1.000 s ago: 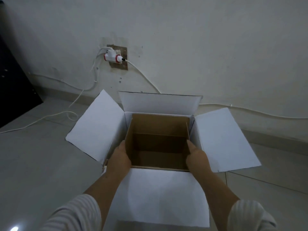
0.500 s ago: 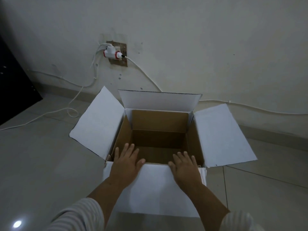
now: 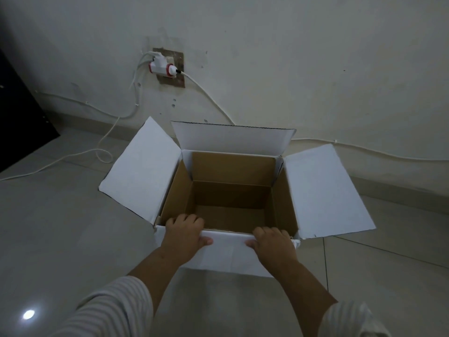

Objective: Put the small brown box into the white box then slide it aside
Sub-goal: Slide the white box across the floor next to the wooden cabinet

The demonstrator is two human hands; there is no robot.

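Observation:
The white box (image 3: 143, 166) stands on the tiled floor with all its flaps folded out, its inside walls brown. The small brown box (image 3: 230, 195) sits down inside it, open at the top, its rim below the white box's rim. My left hand (image 3: 185, 233) grips the near rim at the left, fingers curled over the edge into the opening and thumb on the near flap. My right hand (image 3: 273, 244) grips the same rim at the right in the same way.
The wall rises just behind the box and carries a socket with a white and red adapter (image 3: 162, 68). White cables (image 3: 102, 154) trail over the floor at the left and run along the wall at the right. Dark furniture (image 3: 19, 105) stands at the far left.
My hands lowered the small brown box into the white box and let it go. They then pulled back onto the near flap, and now curl over the near rim.

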